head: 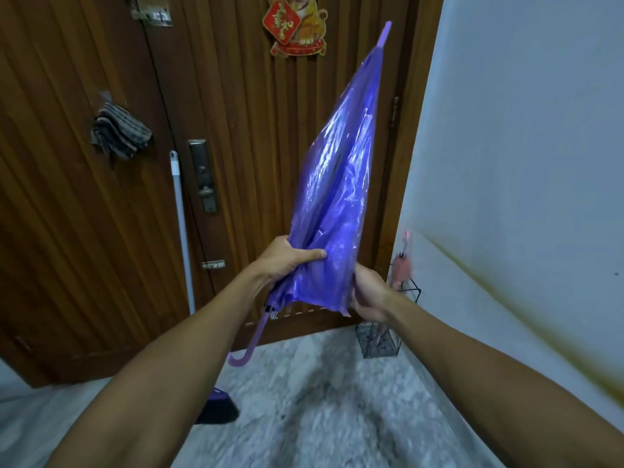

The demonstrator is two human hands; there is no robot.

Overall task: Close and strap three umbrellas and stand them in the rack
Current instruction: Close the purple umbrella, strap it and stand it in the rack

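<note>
You held the closed translucent purple plastic umbrella [337, 184] mid-frame, tip upper right — left hand [287, 260] gripping canopy, right hand [366, 293] pinching its loose edge. Strapping step; next probably wrap folds, then black wire rack [381, 339] lower right.

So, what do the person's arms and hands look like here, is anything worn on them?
Both forearms are bare up to the frame edge: no sleeves show. The left hand and right hand carry no gloves, and no watch, bracelet or ring is visible.
</note>
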